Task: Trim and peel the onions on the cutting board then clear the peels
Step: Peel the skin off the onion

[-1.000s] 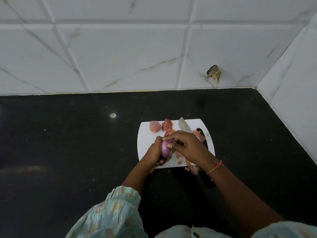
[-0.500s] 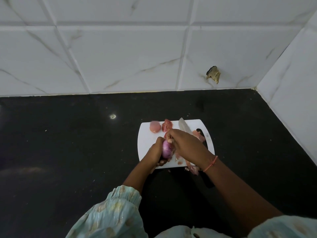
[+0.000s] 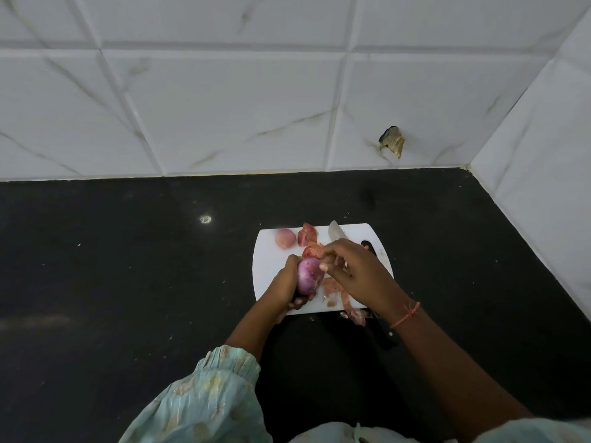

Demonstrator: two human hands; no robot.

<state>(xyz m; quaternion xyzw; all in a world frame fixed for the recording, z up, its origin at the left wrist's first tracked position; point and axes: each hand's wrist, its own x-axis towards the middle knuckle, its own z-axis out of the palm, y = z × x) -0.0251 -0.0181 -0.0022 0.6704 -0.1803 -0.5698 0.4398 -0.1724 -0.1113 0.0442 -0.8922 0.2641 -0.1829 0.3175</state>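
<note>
A white cutting board [image 3: 267, 266] lies on the black counter. My left hand [image 3: 286, 284] grips a purple onion [image 3: 308, 275] just above the board's near half. My right hand [image 3: 355, 270] is against the onion's right side, its fingers pinching a strip of reddish peel [image 3: 315, 251] at the onion's top. A pale peeled onion [image 3: 284, 238] sits at the board's far left corner, with a reddish piece [image 3: 307, 234] beside it. Loose peels [image 3: 332, 290] lie on the board under my right hand. A knife blade [image 3: 335, 233] shows beyond my right hand; its black handle [image 3: 385, 334] sticks out under my right wrist.
White marble-look tiles form the back wall and the right side wall, meeting in a corner at the right. A damaged spot [image 3: 391, 140] marks the back wall. Some peel scraps [image 3: 353, 316] lie on the counter [image 3: 128, 282] past the board's near edge.
My right hand has shifted from covering the onion's top to its right side, pulling peel upward. More of the purple onion shows now. The left hand has kept its grip.
</note>
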